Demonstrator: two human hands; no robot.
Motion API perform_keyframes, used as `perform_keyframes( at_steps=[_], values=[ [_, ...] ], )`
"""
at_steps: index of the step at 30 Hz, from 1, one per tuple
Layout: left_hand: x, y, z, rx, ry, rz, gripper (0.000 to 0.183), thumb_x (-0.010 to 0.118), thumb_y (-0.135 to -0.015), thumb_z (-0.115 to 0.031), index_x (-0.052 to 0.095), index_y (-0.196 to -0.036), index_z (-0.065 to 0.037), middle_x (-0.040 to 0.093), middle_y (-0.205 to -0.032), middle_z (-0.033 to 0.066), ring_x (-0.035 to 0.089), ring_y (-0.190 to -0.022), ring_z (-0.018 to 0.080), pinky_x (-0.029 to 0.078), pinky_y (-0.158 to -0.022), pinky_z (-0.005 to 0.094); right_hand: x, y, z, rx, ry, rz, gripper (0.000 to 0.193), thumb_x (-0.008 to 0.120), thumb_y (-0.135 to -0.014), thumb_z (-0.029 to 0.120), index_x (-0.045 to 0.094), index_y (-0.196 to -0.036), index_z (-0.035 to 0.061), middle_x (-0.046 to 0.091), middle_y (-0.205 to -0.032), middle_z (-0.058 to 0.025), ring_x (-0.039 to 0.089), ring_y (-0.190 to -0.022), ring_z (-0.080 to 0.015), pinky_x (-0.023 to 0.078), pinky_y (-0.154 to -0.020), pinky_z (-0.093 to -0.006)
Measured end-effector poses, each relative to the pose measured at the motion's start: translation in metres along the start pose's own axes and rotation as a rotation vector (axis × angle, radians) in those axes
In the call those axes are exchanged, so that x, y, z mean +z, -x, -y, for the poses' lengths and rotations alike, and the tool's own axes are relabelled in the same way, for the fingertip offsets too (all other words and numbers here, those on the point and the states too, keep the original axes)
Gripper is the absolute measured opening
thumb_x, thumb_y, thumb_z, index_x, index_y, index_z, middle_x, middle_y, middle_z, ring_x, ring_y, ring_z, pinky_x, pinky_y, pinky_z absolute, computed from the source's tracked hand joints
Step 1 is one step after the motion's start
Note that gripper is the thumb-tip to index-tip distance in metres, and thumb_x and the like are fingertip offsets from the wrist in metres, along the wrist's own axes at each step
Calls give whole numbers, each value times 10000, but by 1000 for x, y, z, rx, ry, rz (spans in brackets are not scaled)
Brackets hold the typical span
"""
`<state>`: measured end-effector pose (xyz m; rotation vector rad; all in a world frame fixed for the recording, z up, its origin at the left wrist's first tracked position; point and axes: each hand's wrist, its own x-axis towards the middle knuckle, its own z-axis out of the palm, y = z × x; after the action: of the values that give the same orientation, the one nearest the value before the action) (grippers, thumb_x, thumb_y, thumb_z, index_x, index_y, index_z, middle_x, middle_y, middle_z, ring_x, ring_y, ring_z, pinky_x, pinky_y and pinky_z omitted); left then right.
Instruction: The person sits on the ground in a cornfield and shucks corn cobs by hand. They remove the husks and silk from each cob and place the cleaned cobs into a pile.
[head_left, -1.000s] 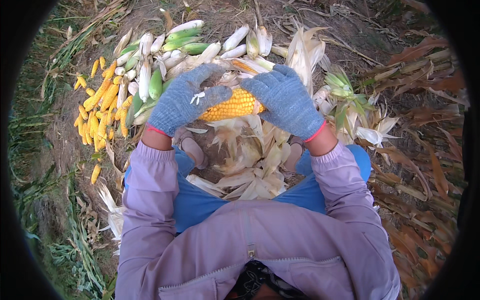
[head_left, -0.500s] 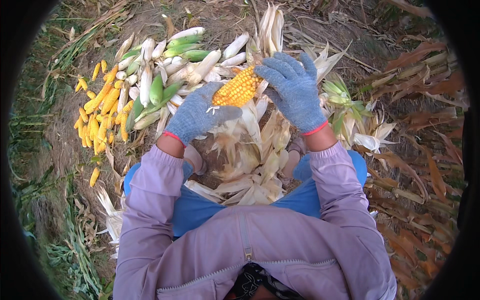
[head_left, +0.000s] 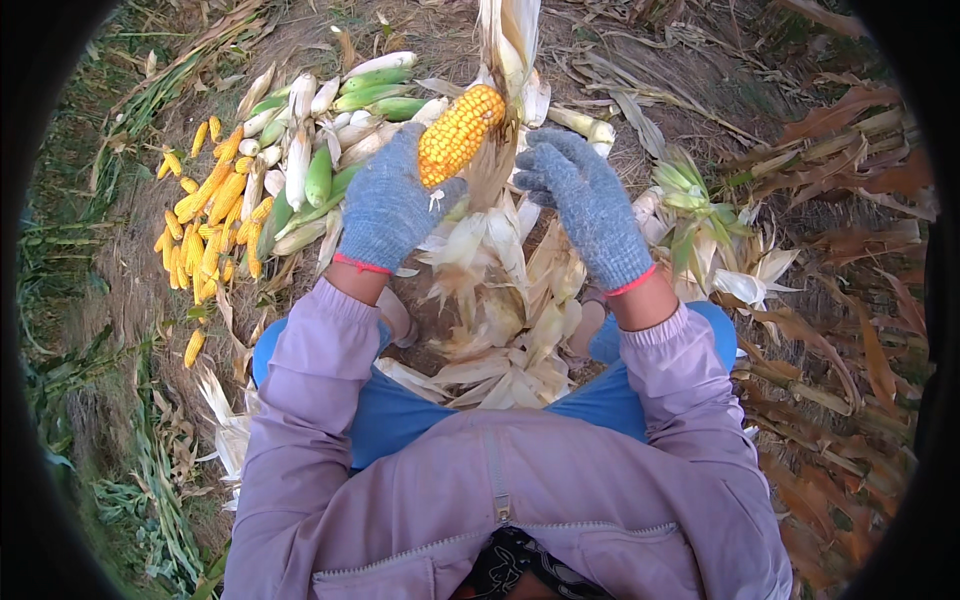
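A bare yellow corn cob [head_left: 460, 135] is in my left hand [head_left: 390, 200], which wears a grey-blue knitted glove with a red cuff. The fingers wrap its lower end, and the kernels point up and away from me. My right hand [head_left: 585, 205], gloved the same way, is just right of the cob and apart from it. Its fingers are bent and loosely apart, with nothing visible in them. Beyond the cob rises a pale dry husk [head_left: 512, 45]; I cannot tell whether it touches the cob.
Bare yellow cobs [head_left: 205, 235] lie piled at the left. Ears in green and white husk [head_left: 318, 178] are heaped beside them. Stripped husks [head_left: 510, 340] cover the ground between my feet. A green-tipped husk clump [head_left: 690, 205] sits at the right, before dry stalks [head_left: 850, 150].
My right hand has come off the cob and moved slightly down, its fingers curling. My left hand has tilted the cob more upright. The pale husk beyond appears farther left and higher.
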<state>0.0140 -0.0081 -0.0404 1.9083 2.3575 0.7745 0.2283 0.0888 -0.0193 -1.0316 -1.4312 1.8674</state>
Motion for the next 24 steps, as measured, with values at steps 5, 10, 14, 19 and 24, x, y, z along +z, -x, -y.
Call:
perform_keyframes(
  at_steps=[5,10,14,19,24],
  values=[
    [8,14,-38,103,163,149,828,819,-786,-418,477,-1391,34,612,-1271,256,627,-1146,392,511,-971,426,8,-10,-25,259,-551,103,382,618,-989,294,577,-1246,15,652,-1138,-122,656,-1054,-237,529,-946,-387],
    [16,21,-57,-66,540,378,877,862,-760,-388,462,-1410,45,618,-1284,201,623,-1159,262,501,-980,366,-24,-21,-34,-88,-478,105,309,666,-963,285,612,-1139,36,669,-1040,-108,651,-1029,-272,543,-938,-423],
    [13,21,-60,-156,904,516,899,859,-773,-373,428,-1419,80,599,-1304,185,606,-1164,234,497,-986,354,-36,-32,-29,75,-874,11,303,676,-950,258,632,-1147,31,680,-1017,-100,664,-980,-245,555,-889,-387],
    [5,19,-47,-227,985,632,905,875,-767,-322,414,-1434,80,596,-1308,141,604,-1139,193,498,-981,324,-41,-34,-18,53,-820,68,341,673,-940,226,618,-1197,9,687,-1049,-115,678,-985,-251,564,-884,-400],
    [4,26,-48,-235,1037,642,766,861,-772,-218,494,-1399,22,622,-1264,77,597,-1125,149,494,-960,297,-48,-40,-7,-53,-562,43,319,667,-947,233,628,-1168,6,701,-998,-162,699,-903,-277,592,-844,-425]
  ],
)
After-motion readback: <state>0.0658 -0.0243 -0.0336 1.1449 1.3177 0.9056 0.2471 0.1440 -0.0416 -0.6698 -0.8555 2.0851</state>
